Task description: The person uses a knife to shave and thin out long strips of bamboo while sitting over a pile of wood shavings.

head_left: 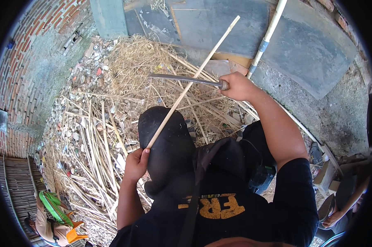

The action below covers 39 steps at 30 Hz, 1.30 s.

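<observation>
My left hand (137, 164) is closed around the lower end of a long pale bamboo strip (175, 105), which slants up and away to the right across my dark-clothed knee. In my right hand (238, 86) is the handle of a machete (186, 78), its long dark blade pointing left. The blade lies across the bamboo strip in this view, near the strip's middle; whether it touches cannot be told. The strip's far end (235, 19) sticks out free above the blade.
A pile of split bamboo strips (97, 152) covers the ground to the left. Beyond it lies a heap of curly shavings (132, 66) on rubble. A white pipe (266, 41) stands against the grey wall. Other people (50, 224) sit at lower left, and another's hand (332, 219) shows at lower right.
</observation>
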{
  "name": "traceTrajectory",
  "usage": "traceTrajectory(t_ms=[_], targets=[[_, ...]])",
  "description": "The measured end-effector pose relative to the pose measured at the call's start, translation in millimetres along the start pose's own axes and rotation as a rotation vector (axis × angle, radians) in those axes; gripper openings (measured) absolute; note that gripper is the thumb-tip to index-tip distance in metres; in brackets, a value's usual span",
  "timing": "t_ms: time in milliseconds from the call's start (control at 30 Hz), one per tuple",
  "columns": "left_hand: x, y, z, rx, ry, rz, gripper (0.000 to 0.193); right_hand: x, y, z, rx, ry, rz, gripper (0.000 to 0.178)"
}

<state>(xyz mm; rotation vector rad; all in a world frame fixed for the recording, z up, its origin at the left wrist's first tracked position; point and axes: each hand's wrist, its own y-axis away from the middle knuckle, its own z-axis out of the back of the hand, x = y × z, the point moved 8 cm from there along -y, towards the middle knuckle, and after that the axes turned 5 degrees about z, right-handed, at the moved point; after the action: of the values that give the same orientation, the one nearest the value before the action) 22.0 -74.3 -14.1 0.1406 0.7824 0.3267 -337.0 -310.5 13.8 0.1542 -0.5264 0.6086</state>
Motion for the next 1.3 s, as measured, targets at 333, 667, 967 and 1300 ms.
traceTrajectory(t_ms=[333, 667, 967, 1300], targets=[[12, -5, -3, 0.090, 0.106, 0.026, 0.047, 59, 9, -1, 0.050, 0.203, 0.162, 0.016], [1, -4, 1, 0.032, 0.087, 0.009, 0.049, -32, 7, 34, -0.295, 0.010, -0.142, 0.036], [6, -5, -2, 0.051, 0.110, 0.020, 0.048, 22, 7, 8, -0.100, 0.146, 0.166, 0.022], [8, -4, -2, 0.041, 0.134, 0.009, 0.045, -7, 4, 23, -0.203, 0.121, -0.082, 0.029]])
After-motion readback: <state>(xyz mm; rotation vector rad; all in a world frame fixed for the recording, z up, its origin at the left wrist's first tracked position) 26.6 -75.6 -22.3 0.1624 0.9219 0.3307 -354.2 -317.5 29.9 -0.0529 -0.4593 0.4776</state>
